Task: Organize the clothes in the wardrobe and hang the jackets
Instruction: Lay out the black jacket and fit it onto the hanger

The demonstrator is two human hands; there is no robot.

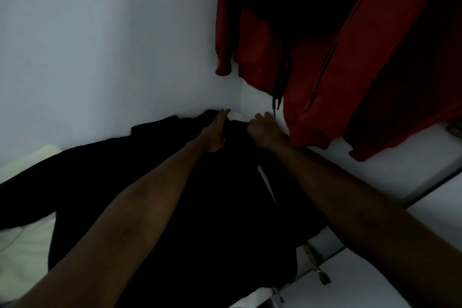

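A black garment [175, 207] lies spread across the white wardrobe floor [375, 170], reaching into the back corner. My left hand [216, 130] rests flat on its far edge, fingers stretched toward the corner. My right hand [262, 130] sits just to the right of it with fingers curled on the same dark cloth near the corner. Whether it grips the fabric is unclear in the dim light. A red hooded jacket [362, 57] with a zip and black drawstrings hangs above on the right, its hem brushing my right wrist.
White wardrobe walls [100, 45] meet in the corner behind my hands. Pale folded fabric [22, 245] lies at the lower left under the black garment. Metal hinges [317, 265] show along the wardrobe's front edge at the bottom right.
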